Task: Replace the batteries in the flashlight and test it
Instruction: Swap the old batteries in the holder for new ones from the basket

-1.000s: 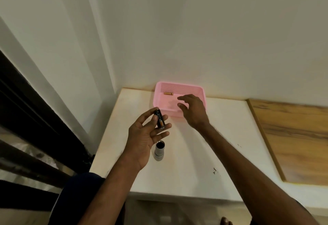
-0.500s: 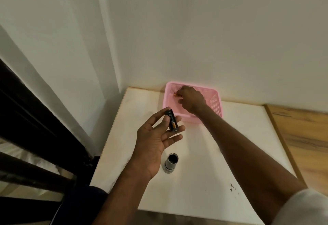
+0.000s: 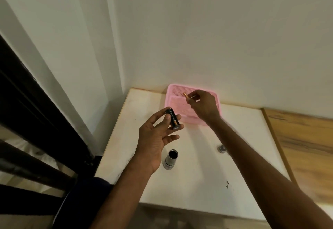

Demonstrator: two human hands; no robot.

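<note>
Two batteries are in hand: a black battery (image 3: 173, 118) with an orange band is gripped between the thumb and curled fingers of the left hand (image 3: 155, 138) above the table (image 3: 198, 183), and a slimmer gold-tipped battery (image 3: 186, 95) is pinched by the fingertips of the right hand (image 3: 203, 106) over the pink basket (image 3: 175, 91). The flashlight body (image 3: 170, 160) is stood upright on the table just below the left hand, open end up. What is taken to be its end cap (image 3: 221, 149) lies apart to the right, beside the right forearm. The batteries are judged light, rigid and smooth, so slipping and rolling are to be expected; they are best held across the barrel. The flashlight body is judged stiff but easily tipped, and should be steadied round its sides.
</note>
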